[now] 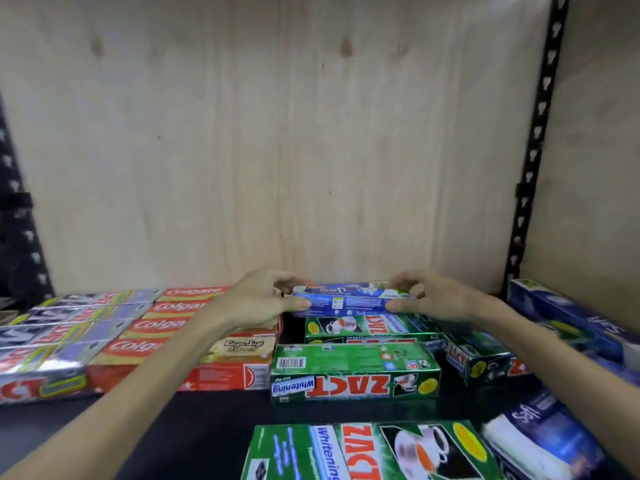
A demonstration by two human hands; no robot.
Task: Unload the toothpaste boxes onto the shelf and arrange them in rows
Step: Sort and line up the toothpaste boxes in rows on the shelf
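Foreground: a green Zact box (370,452) is laid flat at the near edge of the shelf (207,427).
Middle: green Zact boxes (355,370) are set beside red Colgate boxes (180,323).
Rear: a blue toothpaste box (351,299) is held above the green stack, its ends pinched by the fingers of the left hand (256,299) and the right hand (436,299).
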